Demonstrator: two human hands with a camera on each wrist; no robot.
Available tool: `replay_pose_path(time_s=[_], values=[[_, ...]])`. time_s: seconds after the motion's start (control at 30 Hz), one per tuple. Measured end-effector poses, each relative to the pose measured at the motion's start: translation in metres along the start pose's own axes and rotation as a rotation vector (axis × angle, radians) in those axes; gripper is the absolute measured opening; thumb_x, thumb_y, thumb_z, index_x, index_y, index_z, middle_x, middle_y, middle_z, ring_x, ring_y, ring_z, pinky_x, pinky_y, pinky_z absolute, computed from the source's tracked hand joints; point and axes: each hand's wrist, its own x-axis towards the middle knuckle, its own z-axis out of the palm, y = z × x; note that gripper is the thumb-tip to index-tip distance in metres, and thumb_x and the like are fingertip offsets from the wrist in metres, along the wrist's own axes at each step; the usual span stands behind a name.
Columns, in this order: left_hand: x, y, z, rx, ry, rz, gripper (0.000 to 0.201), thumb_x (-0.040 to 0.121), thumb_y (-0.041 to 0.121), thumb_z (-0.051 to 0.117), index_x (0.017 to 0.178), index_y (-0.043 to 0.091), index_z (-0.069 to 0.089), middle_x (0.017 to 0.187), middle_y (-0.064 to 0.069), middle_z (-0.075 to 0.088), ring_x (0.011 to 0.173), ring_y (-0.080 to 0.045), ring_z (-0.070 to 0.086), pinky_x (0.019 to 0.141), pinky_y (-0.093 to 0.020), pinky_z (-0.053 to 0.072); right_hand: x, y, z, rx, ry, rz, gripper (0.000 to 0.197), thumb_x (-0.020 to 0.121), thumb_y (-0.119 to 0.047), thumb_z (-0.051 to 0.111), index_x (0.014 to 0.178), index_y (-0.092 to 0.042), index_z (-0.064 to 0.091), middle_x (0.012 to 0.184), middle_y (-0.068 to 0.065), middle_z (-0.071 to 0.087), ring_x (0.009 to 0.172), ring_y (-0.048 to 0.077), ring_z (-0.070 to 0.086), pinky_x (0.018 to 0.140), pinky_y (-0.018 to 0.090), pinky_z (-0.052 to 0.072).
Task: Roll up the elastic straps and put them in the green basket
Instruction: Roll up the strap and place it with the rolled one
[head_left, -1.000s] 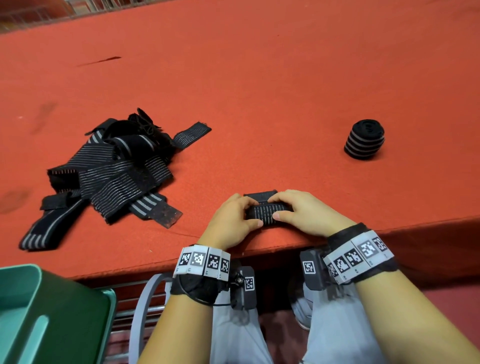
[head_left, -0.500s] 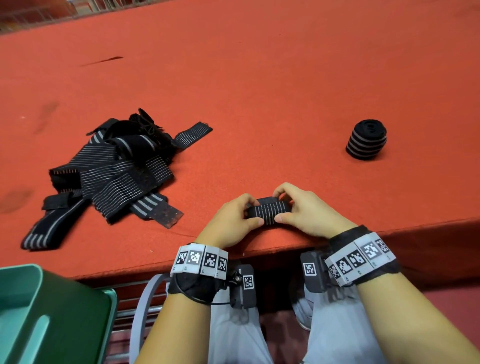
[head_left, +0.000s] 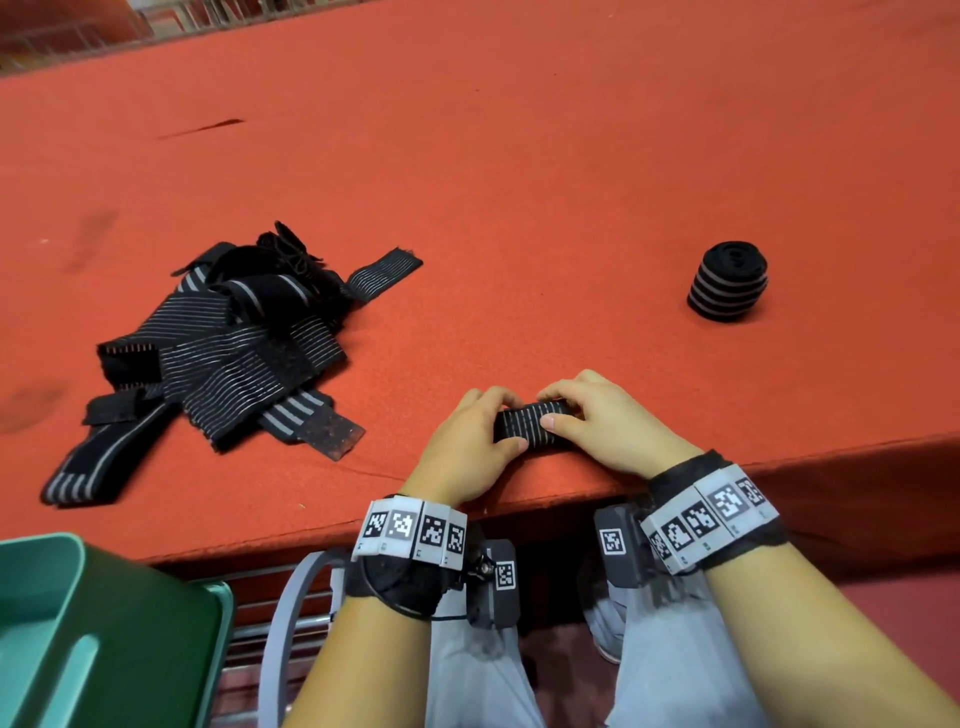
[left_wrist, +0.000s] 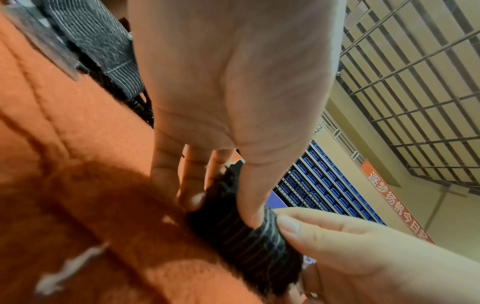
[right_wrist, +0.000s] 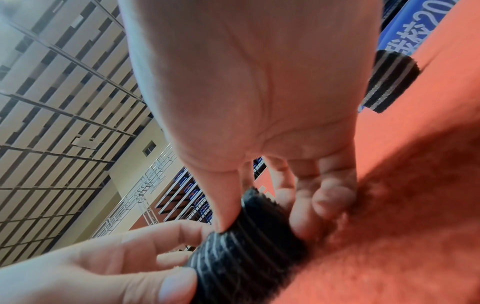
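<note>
While my left hand (head_left: 470, 447) and right hand (head_left: 605, 423) are curling around the half-rolled strap (head_left: 535, 423) from either end, thumbs pressing its near side, I am holding it down on the red felt table (head_left: 519, 182), close to the near edge. My fingers are wrapping over its far side. A finished roll (head_left: 728, 280) is standing well apart to my right, and the pile of loose straps (head_left: 223, 343) is lying to my left. Bare felt is stretching wide between them. Below the table edge, the green basket (head_left: 109, 639) is sitting at my left.
</note>
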Motion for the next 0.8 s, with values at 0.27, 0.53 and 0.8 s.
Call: replay_pose_path(time_s=[0.27, 0.53, 0.8], values=[[0.002, 0.004, 0.001, 0.006, -0.010, -0.027, 0.038, 0.093, 0.029, 0.061, 0.130, 0.030, 0.051, 0.115, 0.005, 0.047, 0.108, -0.018, 0.054, 0.099, -0.040, 0.044, -0.001, -0.007, 0.003, -0.172, 0.021, -0.043, 0.030, 0.099, -0.041, 0.051, 0.125, -0.028, 0.053, 0.112, -0.003, 0.066, 0.104, 0.022, 0.061, 0.085, 0.040, 0.048], [0.004, 0.005, 0.001, -0.003, -0.030, -0.007, 0.035, 0.095, 0.029, 0.059, 0.128, 0.032, 0.050, 0.118, 0.006, 0.047, 0.110, -0.017, 0.053, 0.100, -0.041, 0.044, -0.002, -0.007, -0.004, -0.126, -0.057, -0.051, 0.039, 0.092, -0.045, 0.061, 0.126, -0.031, 0.048, 0.100, -0.008, 0.062, 0.092, 0.014, 0.059, 0.074, 0.031, 0.044], [0.015, -0.004, 0.002, -0.018, 0.033, -0.035, 0.033, 0.099, 0.036, 0.052, 0.132, 0.030, 0.056, 0.121, 0.008, 0.049, 0.112, -0.015, 0.054, 0.101, -0.040, 0.044, 0.010, 0.003, -0.003, -0.045, -0.045, -0.037, 0.033, 0.089, -0.040, 0.067, 0.120, -0.030, 0.062, 0.107, -0.007, 0.050, 0.099, 0.012, 0.055, 0.091, 0.032, 0.043]])
